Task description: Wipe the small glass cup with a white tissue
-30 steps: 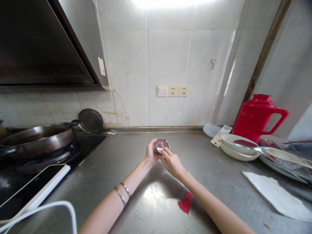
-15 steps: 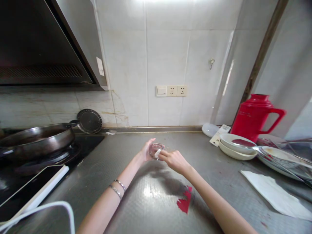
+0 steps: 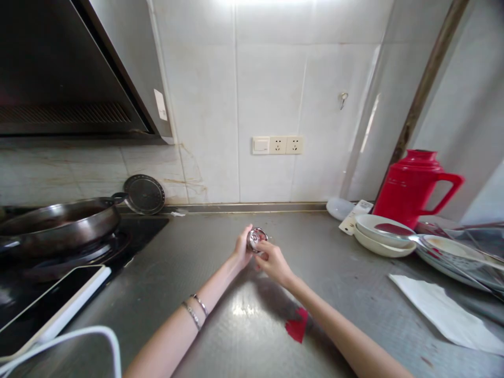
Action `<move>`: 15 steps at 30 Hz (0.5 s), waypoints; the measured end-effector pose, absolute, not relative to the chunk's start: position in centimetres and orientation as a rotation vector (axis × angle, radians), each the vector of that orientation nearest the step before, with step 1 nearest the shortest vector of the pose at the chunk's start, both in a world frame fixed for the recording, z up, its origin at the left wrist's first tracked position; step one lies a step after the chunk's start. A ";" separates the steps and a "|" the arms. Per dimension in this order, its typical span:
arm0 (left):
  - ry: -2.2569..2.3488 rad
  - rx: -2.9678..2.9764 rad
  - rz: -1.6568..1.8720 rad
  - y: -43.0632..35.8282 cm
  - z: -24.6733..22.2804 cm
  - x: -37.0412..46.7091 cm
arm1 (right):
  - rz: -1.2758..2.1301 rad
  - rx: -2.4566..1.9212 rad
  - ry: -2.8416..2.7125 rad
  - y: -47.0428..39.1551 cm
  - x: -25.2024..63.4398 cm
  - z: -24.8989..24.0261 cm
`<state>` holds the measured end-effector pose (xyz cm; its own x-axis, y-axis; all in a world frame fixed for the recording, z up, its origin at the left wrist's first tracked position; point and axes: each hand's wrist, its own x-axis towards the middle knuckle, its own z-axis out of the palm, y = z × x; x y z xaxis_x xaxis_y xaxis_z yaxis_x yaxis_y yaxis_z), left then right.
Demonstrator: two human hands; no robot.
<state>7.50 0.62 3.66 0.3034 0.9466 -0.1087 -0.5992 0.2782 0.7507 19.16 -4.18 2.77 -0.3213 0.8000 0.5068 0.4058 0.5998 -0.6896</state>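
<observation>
My left hand is closed around the side of a small clear glass, held tilted over the counter with its round mouth towards me. Pale and shiny patches show inside the mouth; whether they are tissue or reflections I cannot tell. My right hand is at the near right rim, its fingers curled and pinched together. What those fingertips hold, if anything, is hidden. A torn red scrap lies on the counter below my right forearm.
On the left, a steel pan sits on the black stove, with a phone and white cable in front. At right are a red thermos, stacked bowls, plates and a white paper sheet.
The glass has turned so its mouth faces me more, and shifted slightly right. My right hand has dropped to its near rim, fingers more curled. The white piece at its fingertips no longer shows clearly.
</observation>
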 end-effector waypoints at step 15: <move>0.682 0.448 0.872 -0.2 3.5 7.0 | 0.613 -0.958 -1.489 -1.0 24.2 5.7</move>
<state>6.96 -0.20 3.52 0.4566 0.8147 -0.3575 -0.5440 0.5736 0.6124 24.20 -0.98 5.75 0.0411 0.8396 0.5416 0.2153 0.5219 -0.8254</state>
